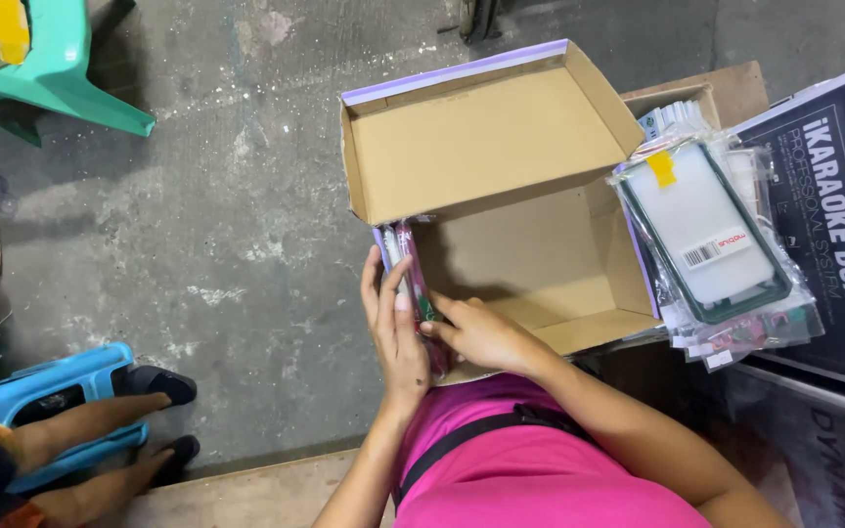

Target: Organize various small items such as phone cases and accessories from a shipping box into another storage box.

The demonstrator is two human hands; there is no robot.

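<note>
The left hand (395, 332), fingers straight, presses flat against a thin stack of clear-wrapped phone cases (405, 262) standing upright at the left wall of the open cardboard box (501, 147); the right hand (481, 334) grips their lower edge inside the box.

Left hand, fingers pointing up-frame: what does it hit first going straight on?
Likely the raised flap of the open cardboard box. The left hand lies along a stack of bagged items pointing at the flap; depth unclear.
</note>
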